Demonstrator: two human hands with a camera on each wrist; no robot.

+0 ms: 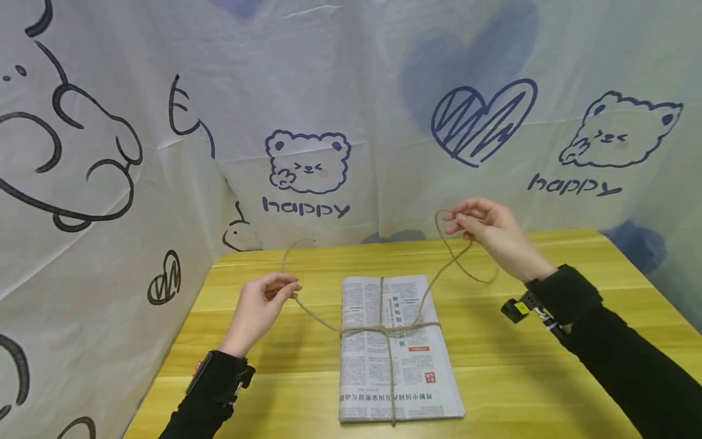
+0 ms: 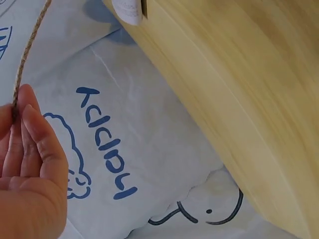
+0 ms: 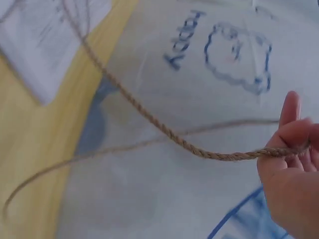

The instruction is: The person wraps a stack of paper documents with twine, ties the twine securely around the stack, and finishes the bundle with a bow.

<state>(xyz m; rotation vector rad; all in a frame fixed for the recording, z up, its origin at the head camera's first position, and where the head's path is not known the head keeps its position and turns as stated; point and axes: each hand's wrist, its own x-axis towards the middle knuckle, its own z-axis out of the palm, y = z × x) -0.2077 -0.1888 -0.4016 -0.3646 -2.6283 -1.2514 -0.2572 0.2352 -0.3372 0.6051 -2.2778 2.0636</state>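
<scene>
A folded stack of newspaper lies on the table with brown twine crossed over it lengthwise and widthwise. From the crossing, one end of twine runs left to my left hand, which pinches it between thumb and fingers; its loose tail curls up behind. The other end rises right to my right hand, raised above the table's far edge, and forms a loop there. In the right wrist view the twine passes into the pinching fingers. The left wrist view shows the twine held at the fingertips.
The yellow wood-grain table carries the bundle near its middle. A pale cloth printed with bears, hearts and lettering hangs behind the far edge and along the left side. Both wrists wear black bands with small devices.
</scene>
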